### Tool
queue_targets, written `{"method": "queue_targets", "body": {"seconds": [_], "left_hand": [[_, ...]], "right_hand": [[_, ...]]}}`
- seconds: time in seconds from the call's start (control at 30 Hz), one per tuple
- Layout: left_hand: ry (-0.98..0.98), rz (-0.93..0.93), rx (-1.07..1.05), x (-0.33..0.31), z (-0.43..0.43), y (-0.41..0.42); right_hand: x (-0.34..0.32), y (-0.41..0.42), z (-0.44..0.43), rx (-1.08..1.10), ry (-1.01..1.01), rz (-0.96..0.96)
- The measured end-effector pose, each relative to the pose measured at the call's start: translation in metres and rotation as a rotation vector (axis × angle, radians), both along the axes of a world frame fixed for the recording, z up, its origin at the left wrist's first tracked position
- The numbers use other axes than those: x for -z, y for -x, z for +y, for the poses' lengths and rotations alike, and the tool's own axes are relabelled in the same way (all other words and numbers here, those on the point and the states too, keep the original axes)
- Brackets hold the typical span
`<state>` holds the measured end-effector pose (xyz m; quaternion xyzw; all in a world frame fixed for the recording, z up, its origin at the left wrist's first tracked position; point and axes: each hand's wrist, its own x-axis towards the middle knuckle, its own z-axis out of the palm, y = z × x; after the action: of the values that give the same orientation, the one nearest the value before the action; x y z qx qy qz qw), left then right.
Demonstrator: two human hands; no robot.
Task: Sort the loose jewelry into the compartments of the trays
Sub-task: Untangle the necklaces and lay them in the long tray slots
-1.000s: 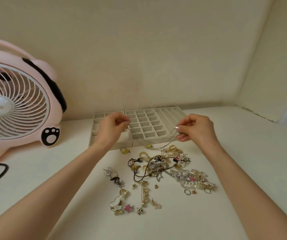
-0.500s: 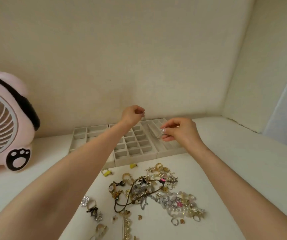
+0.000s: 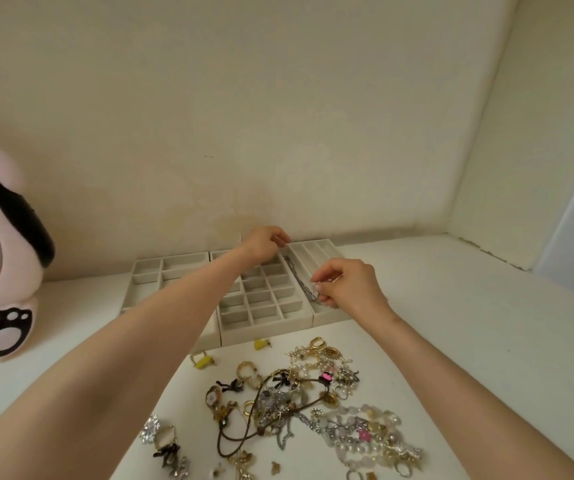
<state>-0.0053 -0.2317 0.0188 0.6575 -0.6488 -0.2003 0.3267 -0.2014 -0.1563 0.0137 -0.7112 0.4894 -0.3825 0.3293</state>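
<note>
- While the silver chain (image 3: 298,278) lies stretched along the leftmost long slot of the right tray (image 3: 327,249), the right hand (image 3: 347,289) pinches its near end in a closed fingertip grip, just above the slot.
- The left hand (image 3: 266,244) is curled over the slot's far end. Its fingers hide the chain there, so I cannot tell whether that grip holds anything.
- If one end is released first, the slack could bunch up or flop over the divider into the small squares of the middle tray (image 3: 261,301).
- Fine links cling to fingertips — a quick withdrawal might lift the chain back out.
- The left forearm reaches across the middle tray. Drawn back low, it could nudge a tray out of line or brush the two yellow pieces (image 3: 259,344) lying just in front.
- The loose jewelry (image 3: 296,393) sits heaped on the near bench (image 3: 469,341), with a brown cord (image 3: 244,434) looped through it — tugging the next piece would likely drag neighbours along.
</note>
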Motion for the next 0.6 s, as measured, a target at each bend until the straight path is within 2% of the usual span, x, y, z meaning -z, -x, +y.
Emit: {"method": "queue_targets", "body": {"seconds": [0.17,0.4,0.6], "left_hand": [[0.055,-0.064,0.001,-0.006,0.022,-0.002],[0.142,-0.083,0.114,-0.015,0.099,0.004],[0.158,-0.1,0.14,-0.012,0.163,0.013]], "right_hand": [[-0.003,0.005,0.007,0.01,0.043,0.041],[-0.008,0.016,0.03,-0.005,0.074,0.064],[-0.011,0.016,0.054,-0.11,0.079,0.177]]}}
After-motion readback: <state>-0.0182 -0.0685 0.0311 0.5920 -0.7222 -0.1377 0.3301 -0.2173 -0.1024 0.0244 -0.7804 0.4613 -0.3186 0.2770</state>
